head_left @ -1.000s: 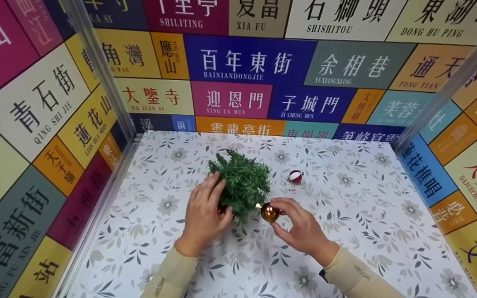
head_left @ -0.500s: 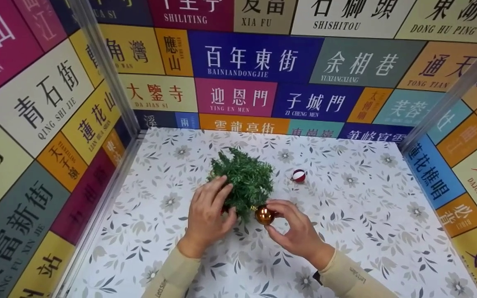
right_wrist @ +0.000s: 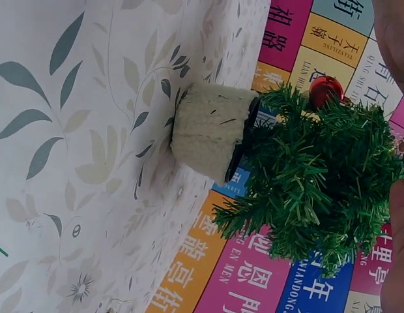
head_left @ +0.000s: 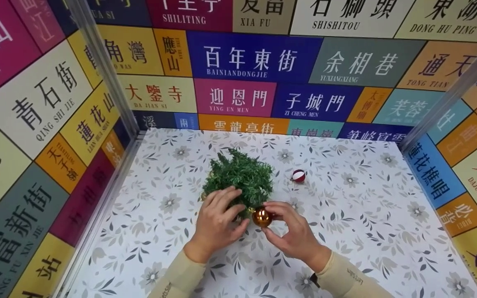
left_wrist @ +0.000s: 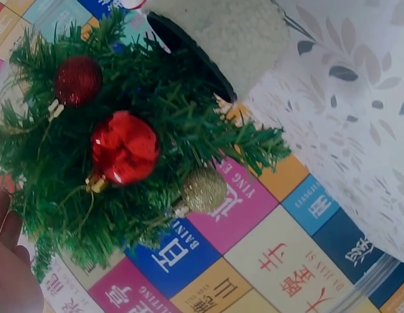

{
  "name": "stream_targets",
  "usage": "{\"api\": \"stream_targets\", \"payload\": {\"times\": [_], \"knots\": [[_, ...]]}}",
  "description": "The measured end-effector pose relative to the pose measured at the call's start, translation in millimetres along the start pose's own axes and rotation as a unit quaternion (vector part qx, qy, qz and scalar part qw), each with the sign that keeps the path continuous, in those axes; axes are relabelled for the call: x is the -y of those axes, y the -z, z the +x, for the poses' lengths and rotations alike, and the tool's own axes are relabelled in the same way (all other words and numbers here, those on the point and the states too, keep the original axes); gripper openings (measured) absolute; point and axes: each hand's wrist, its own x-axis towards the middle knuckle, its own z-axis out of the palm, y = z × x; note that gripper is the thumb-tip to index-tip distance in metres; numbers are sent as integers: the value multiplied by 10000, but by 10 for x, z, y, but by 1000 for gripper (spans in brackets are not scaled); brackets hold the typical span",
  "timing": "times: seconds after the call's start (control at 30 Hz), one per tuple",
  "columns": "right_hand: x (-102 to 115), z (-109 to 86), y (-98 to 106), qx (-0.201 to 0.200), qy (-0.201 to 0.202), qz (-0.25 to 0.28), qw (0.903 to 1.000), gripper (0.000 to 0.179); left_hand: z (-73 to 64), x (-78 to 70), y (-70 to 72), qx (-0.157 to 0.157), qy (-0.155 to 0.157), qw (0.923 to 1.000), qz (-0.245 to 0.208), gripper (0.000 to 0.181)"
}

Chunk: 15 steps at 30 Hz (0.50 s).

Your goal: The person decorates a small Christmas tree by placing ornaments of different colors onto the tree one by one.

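A small artificial Christmas tree point(head_left: 242, 171) stands upright in a fleecy cream-covered pot point(right_wrist: 208, 134). Between its thumb and fingers, my right hand point(head_left: 298, 236) holds a shiny copper-gold bauble point(head_left: 262, 217), its gold cap close to the tree's near branches. My left hand point(head_left: 218, 223) touches the foliage at the near left, fingers slightly bent, with the fingertips partly lost among the branches. The left wrist view shows a glossy red bauble point(left_wrist: 126, 149), a dark red glitter bauble point(left_wrist: 78, 81) and a gold glitter bauble point(left_wrist: 203, 190) hanging on the tree.
A red-and-white striped bauble point(head_left: 298, 176) lies on the table to the right of the tree. The white floral tabletop point(head_left: 346, 231) is enclosed by colourful sign-printed panels point(head_left: 255, 58) at the back and both sides.
My left hand has slid rightward and nearer along the tree's front. The right hand has brought the copper-gold bauble slightly left, in against the lower branches. The striped bauble stays put.
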Motion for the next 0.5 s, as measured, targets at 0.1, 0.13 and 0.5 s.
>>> {"api": "stream_targets", "payload": {"times": [0.1,0.13,0.5], "knots": [[-3,-11,-1,0,-23,5,10000,54,0,-18,-27,1,-56,10000,11,20],[-7,-17,-3,-3,-33,-3,10000,54,1,-20,-33,-13,-74,10000,17,17],[-77,-270,-133,226,-823,314,9959,58,36,-52,42,-211,5,9996,-199,4]]}}
